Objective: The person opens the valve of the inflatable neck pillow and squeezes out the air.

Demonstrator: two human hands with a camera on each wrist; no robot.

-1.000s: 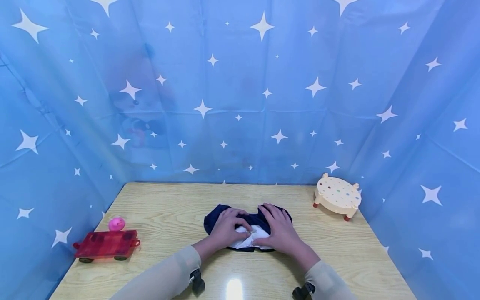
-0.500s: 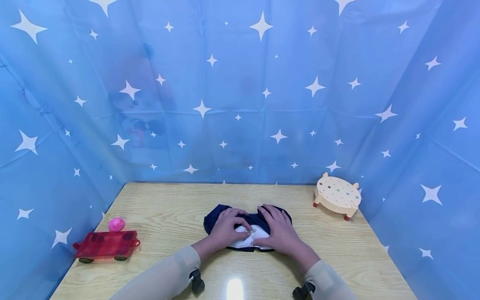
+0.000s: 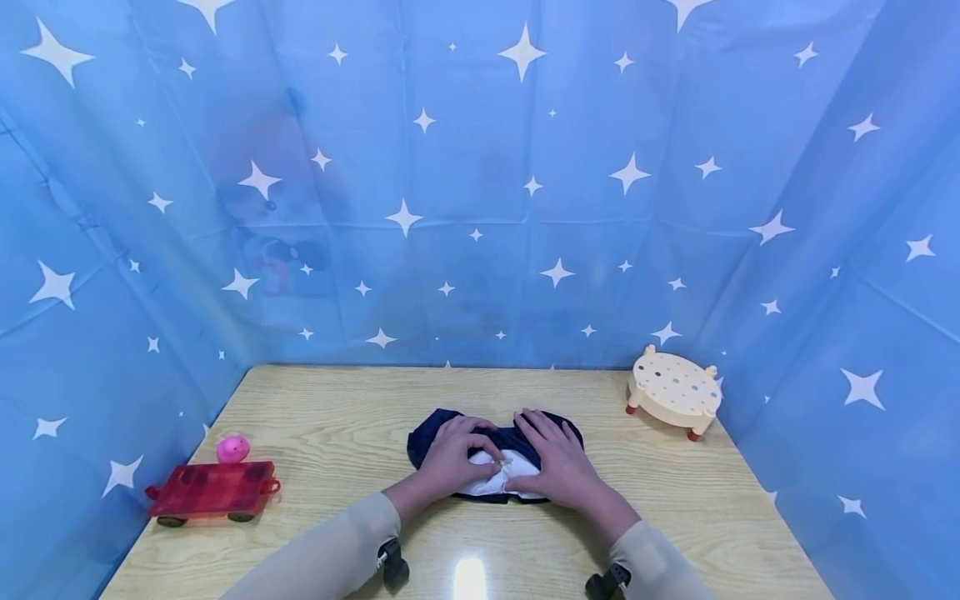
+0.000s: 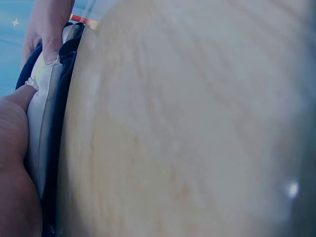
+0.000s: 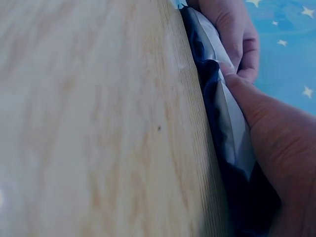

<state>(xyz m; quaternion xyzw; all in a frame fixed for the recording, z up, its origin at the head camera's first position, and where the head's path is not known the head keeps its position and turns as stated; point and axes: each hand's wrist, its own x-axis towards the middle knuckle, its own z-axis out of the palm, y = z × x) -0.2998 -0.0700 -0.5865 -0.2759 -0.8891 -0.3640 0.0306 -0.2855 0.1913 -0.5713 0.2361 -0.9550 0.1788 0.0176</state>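
Observation:
A navy cloth item with a white inner part lies at the middle of the table in the head view; its exact kind is not plain. My left hand (image 3: 452,458) bends over its left side, with thumb and forefinger pinching a small clear, crinkled piece (image 4: 32,83) on the white part (image 4: 43,106). On the right side, my right hand (image 3: 558,462) rests with spread fingers on the navy cloth (image 3: 525,446), its thumb pressing the white part. In the right wrist view, the navy edge (image 5: 210,94) runs beside that thumb. The palms hide much of the cloth.
A red see-through toy cart (image 3: 213,490) stands at the table's left, with a pink round toy (image 3: 233,448) behind it. At the back right sits a cream spotted toy table (image 3: 677,387) on short legs. A blue starred curtain (image 3: 480,183) surrounds the wooden table (image 3: 337,408).

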